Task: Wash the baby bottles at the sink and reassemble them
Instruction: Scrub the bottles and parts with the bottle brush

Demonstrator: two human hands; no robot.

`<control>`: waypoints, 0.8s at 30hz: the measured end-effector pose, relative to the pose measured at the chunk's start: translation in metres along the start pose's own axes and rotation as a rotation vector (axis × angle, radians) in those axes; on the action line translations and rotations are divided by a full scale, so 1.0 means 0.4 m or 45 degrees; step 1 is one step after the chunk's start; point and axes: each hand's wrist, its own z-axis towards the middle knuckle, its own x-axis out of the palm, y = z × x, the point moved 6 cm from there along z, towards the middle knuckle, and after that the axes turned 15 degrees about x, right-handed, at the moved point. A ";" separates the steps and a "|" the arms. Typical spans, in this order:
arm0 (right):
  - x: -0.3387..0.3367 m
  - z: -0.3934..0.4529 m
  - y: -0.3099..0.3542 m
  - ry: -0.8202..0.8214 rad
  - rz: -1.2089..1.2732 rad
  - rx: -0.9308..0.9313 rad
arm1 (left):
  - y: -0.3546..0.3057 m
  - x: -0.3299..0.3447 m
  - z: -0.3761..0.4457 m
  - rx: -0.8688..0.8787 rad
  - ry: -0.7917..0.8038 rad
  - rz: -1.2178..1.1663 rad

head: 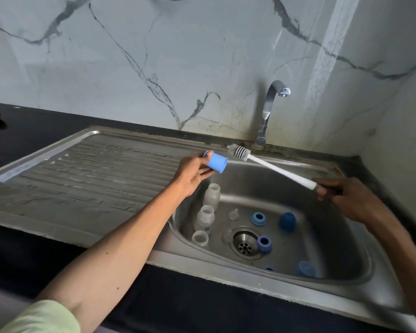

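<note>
- The steel sink (346,280) fills the right of the view, its ribbed draining board (82,179) running off to the left; the tap (271,102) stands at the back rim and no water shows from its spout.
- In the basin, three clear bottle bodies (205,218) lie in a row along the left wall, all with their tops off.
- Loose blue parts lie round the drain (244,245): two collar rings (258,218), a dark domed cap (287,221) and a paler cap (306,269) at the near wall. Two clear teats (233,214) lie between bottles and drain.
- The left hand (192,171) grasps a light blue cap (216,162) over the basin's left rim, its open mouth turned towards the brush.
- The right hand (346,198) is clenched round the handle end of a white bottle brush (274,168); the bristle head (239,152) hangs just beside the cap, apart from it.
- The step in hand looks like scrubbing the cap's inside. To do it well, line the bristles up with the mouth, pinch the cap firmly by its outer wall so it cannot spin away, then push in and twist to reach the closed end.
- Working over the basin keeps drips and any dropped part inside.
</note>
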 end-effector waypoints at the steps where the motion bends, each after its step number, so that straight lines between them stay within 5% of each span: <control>1: 0.016 -0.004 0.010 0.031 -0.031 -0.024 | 0.002 0.010 -0.008 -0.029 0.039 -0.016; 9: 0.063 -0.022 0.045 0.099 -0.005 -0.007 | -0.012 0.019 0.000 0.034 0.017 -0.227; 24: 0.055 -0.012 0.037 0.130 0.010 -0.007 | -0.009 0.018 -0.003 0.078 -0.014 -0.119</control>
